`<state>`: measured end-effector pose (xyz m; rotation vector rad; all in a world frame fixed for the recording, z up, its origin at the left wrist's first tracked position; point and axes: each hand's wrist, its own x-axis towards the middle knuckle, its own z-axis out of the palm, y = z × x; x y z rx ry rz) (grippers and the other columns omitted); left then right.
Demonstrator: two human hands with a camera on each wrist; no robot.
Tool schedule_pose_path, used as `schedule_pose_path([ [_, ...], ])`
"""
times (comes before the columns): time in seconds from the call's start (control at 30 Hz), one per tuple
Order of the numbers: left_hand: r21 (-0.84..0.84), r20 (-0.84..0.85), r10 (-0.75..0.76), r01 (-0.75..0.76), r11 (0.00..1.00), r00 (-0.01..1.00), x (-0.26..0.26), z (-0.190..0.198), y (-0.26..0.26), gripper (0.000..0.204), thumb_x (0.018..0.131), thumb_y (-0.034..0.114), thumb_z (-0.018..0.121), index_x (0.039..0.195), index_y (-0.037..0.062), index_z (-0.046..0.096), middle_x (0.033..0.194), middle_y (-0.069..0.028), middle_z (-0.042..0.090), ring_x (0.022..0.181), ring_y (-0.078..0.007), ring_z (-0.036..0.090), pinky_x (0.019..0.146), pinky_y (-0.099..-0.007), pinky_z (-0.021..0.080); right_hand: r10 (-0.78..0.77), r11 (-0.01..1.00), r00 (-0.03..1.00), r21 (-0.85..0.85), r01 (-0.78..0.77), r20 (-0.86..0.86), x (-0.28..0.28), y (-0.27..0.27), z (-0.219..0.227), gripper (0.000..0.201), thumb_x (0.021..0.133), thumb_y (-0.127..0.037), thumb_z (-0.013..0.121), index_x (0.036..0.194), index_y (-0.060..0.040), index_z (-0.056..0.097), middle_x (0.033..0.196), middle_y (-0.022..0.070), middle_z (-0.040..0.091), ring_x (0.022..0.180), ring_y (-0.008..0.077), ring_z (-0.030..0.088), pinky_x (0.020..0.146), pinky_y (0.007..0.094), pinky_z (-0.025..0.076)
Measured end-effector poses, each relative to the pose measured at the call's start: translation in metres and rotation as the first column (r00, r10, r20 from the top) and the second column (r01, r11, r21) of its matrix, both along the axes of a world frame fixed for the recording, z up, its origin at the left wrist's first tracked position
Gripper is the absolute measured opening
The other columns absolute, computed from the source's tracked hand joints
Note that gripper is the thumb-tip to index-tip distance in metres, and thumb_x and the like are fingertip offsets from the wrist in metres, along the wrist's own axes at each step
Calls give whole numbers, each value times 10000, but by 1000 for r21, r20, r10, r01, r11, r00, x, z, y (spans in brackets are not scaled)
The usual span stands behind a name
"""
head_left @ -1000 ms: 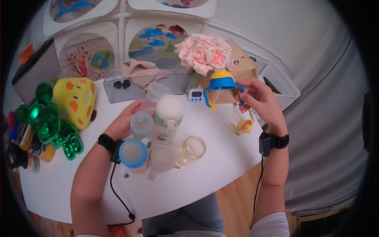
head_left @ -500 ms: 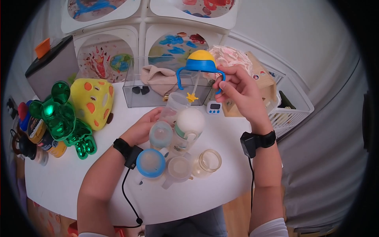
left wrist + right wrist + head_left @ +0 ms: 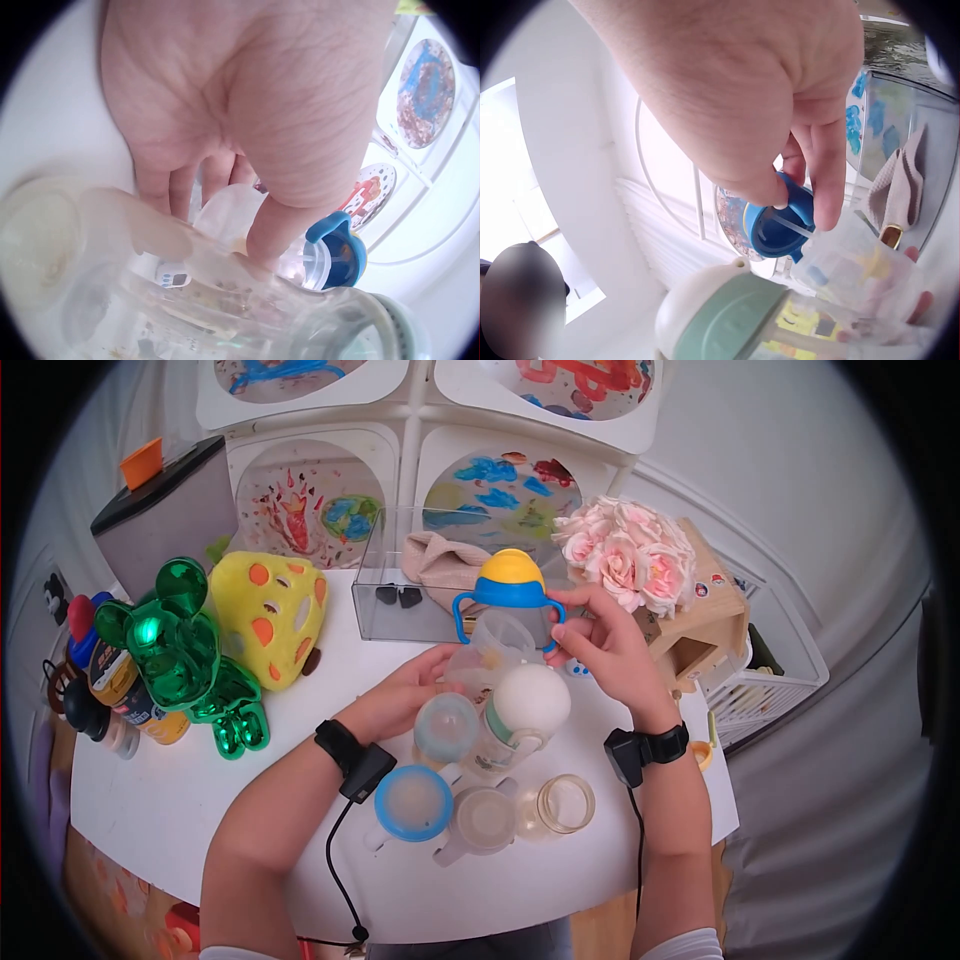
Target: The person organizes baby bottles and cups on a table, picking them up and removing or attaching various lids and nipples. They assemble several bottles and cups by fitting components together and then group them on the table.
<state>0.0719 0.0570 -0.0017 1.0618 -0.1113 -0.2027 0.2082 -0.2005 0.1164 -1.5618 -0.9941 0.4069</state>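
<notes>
My right hand (image 3: 612, 652) pinches one handle of a blue lid with a yellow dome (image 3: 510, 582), held upright just over a clear cup (image 3: 497, 644). The straw under the lid reaches into that cup, as the right wrist view shows, with a yellow piece inside it. My left hand (image 3: 405, 692) grips the clear cup from its left side; in the left wrist view the thumb and fingers of that hand (image 3: 247, 105) are round it. Close in front stand a bottle with a white dome top (image 3: 532, 700) and a bottle with a pale lid (image 3: 447, 728).
A blue-lidded cup (image 3: 413, 803), a translucent cup (image 3: 485, 820) and an open jar (image 3: 566, 804) stand nearer the front edge. Behind are a clear box (image 3: 385, 615) and pink roses (image 3: 640, 560). At the left sit a green bear figure (image 3: 175, 650) and a yellow plush (image 3: 270, 615).
The right hand has brought the blue lid from the right side to above the clear cup and lowered it, so the straw has entered. The head view has shifted. The left hand keeps its hold.
</notes>
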Motion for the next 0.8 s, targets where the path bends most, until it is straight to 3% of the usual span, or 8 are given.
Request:
schedule_pose_path([
  [0.17, -41, -23, -26, 25, 999, 999, 2, -1, 0, 704, 1042, 167, 727, 1623, 52, 346, 1533, -85, 570, 1364, -172, 601, 1134, -353, 516, 45, 999, 999, 30, -44, -28, 8, 0, -20, 326, 1020, 69, 644, 1319, -11, 540, 1213, 85, 653, 977, 148, 753, 830, 291, 639],
  [0.37, -34, 4, -32, 33, 999, 999, 1, -4, 3, 794, 1041, 273, 730, 1677, 88, 294, 1595, -109, 530, 1378, -221, 613, 1150, -400, 521, 84, 996, 996, 38, -84, -13, 20, 10, -56, 327, 985, 95, 687, 1217, -35, 496, 1211, 78, 618, 1003, 151, 746, 817, 279, 642],
  [0.8, -167, 4, -23, 24, 986, 1000, 1, -5, 2, 724, 1071, 281, 696, 1647, 47, 327, 1570, -112, 528, 1393, -225, 571, 1180, -416, 472, 152, 987, 987, 54, -149, -51, 27, 5, -59, 322, 976, 122, 674, 1179, -46, 488, 1235, 68, 562, 1057, 149, 720, 789, 276, 636],
])
